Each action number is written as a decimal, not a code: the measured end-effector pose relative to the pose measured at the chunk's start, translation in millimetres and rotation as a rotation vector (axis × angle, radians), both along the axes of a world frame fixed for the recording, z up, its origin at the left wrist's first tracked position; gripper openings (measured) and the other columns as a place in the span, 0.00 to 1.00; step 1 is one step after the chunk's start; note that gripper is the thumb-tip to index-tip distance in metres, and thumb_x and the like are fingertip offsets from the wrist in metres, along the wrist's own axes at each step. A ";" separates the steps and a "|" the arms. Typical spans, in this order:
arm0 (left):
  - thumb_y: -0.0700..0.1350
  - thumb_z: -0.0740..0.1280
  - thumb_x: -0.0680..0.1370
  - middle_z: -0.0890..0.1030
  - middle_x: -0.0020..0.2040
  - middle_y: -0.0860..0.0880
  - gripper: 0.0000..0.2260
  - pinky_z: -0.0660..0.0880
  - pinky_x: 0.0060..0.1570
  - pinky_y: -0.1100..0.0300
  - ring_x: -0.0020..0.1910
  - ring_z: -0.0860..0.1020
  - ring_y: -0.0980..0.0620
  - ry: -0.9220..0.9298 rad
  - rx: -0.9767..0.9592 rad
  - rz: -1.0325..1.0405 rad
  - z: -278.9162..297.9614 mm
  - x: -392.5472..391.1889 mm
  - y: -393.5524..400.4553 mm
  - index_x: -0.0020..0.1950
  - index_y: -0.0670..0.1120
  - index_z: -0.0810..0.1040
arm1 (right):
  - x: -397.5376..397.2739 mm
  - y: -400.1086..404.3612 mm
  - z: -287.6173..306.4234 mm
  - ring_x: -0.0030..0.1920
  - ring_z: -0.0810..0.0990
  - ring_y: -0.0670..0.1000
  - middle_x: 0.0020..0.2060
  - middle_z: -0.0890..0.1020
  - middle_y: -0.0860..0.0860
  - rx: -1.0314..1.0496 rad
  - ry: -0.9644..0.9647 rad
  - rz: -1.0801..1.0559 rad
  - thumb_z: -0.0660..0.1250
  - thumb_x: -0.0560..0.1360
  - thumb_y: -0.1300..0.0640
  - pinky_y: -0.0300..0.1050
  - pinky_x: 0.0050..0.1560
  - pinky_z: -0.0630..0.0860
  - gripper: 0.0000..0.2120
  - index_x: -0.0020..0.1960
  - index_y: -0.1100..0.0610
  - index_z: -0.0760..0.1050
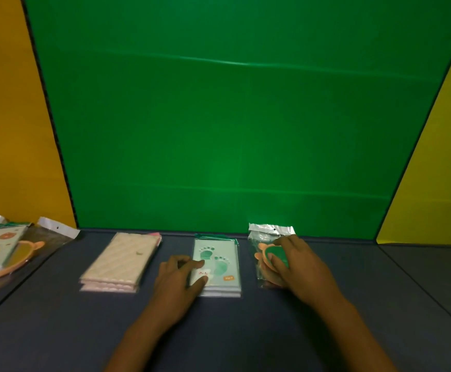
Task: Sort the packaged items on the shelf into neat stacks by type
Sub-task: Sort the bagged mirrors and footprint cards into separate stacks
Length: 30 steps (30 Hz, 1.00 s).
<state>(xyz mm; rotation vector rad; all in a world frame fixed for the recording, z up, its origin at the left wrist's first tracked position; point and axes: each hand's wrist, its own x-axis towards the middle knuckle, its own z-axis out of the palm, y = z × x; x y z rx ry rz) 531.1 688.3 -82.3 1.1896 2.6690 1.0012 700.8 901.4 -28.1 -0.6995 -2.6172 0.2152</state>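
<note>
- Three stacks sit in a row on the shelf [246, 326], near the green back wall [246, 116]: cream striped packs [119, 261] left, footprint-card packs [219, 264] middle, clear bags with an orange-and-green piece [268, 253] right.
- Left hand [177, 280]: grip loosely open, fingertips resting on the footprint stack's left edge, squaring it; nothing lifted.
- Right hand [297, 264]: fingers spread flat, pressing down on the bag stack; not closed around it.
- Unsorted pile [7, 251] at far left, well apart from the stacks: another footprint card and a bagged orange piece, overlapping.
- Handling guess: all light. Cards look flat and stiff, so pinch by a long edge. Film sleeves look slick and likely to slide off each other.
- Bags are lumpy and crinkly; best held by the header strip or cupped around the hard piece inside.
</note>
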 end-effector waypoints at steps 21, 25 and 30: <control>0.62 0.58 0.78 0.74 0.65 0.50 0.23 0.70 0.61 0.54 0.63 0.72 0.50 0.463 -0.144 0.207 65.3 -43.7 -177.0 0.69 0.52 0.70 | -71.1 -157.7 27.6 0.64 0.71 0.52 0.65 0.71 0.50 0.090 -0.056 0.153 0.54 0.79 0.37 0.48 0.60 0.71 0.26 0.71 0.52 0.64; 0.62 0.57 0.78 0.74 0.64 0.49 0.24 0.72 0.57 0.52 0.62 0.73 0.48 0.467 -0.167 0.313 63.7 -55.7 -252.0 0.70 0.52 0.68 | -93.8 -217.9 30.4 0.67 0.69 0.52 0.68 0.69 0.50 0.080 -0.069 0.222 0.54 0.79 0.37 0.47 0.62 0.70 0.29 0.73 0.52 0.62; 0.61 0.58 0.78 0.76 0.62 0.51 0.21 0.73 0.54 0.53 0.59 0.74 0.50 0.432 -0.158 0.375 61.5 -67.6 -334.9 0.66 0.53 0.71 | -122.8 -289.8 29.9 0.66 0.71 0.51 0.68 0.70 0.48 0.055 -0.028 0.286 0.55 0.78 0.35 0.48 0.60 0.72 0.27 0.71 0.49 0.64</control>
